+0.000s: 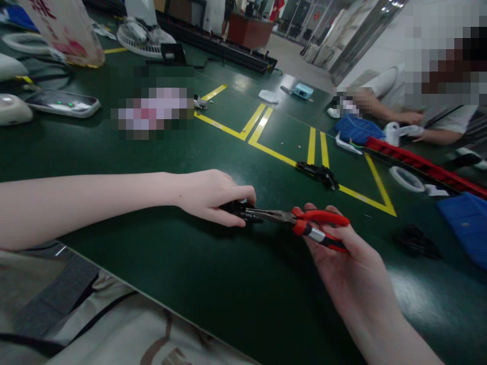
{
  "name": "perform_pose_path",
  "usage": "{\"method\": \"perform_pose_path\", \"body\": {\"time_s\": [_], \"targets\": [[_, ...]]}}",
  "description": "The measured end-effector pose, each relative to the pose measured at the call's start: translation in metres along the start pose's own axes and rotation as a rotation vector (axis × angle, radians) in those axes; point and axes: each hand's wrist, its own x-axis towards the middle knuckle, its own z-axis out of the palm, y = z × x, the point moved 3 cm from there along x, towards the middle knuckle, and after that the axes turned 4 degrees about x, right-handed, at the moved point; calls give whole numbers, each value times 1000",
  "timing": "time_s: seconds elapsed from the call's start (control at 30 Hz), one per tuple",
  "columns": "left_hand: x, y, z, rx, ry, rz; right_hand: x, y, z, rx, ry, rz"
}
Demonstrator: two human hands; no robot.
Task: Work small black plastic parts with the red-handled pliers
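- Pliers (304, 221) with red handles lie across your right hand (353, 263), which is turned palm up; your fingers curl over the handles and keep them nearly together.
- Your right forearm comes in from 5 o'clock, with the wrist bent back a little.
- Your left hand (209, 197) is palm down with the arm stretched in from 9 o'clock; thumb and fingers are closed in a pinch on a small black part (238, 209).
- That black part sits just above the green table (152, 263), near the middle, and the pliers' nose meets it at its 3 o'clock side.
- Whether the nose actually bites the part is too dark to tell.
- A second black part (317, 174) lies at 1 o'clock from your hands, beside the yellow lines (266, 147).
- A white bag (64, 30) at 10 o'clock carries red writing, too blurred to read.
- A co-worker's hand (409, 117) rests on the table at 2 o'clock, well apart from yours.
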Motion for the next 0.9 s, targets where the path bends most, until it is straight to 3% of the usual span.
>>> {"method": "perform_pose_path", "body": {"time_s": [0.2, 0.73, 0.9], "targets": [[0, 0, 0, 24, -5, -3, 0, 4, -2, -31, -108, -34], [1, 0, -3, 29, -43, -16, 5, 8, -4, 130, 0, 88], [-1, -3, -3, 119, -16, 37, 5, 7, -3, 180, -54, 122]]}}
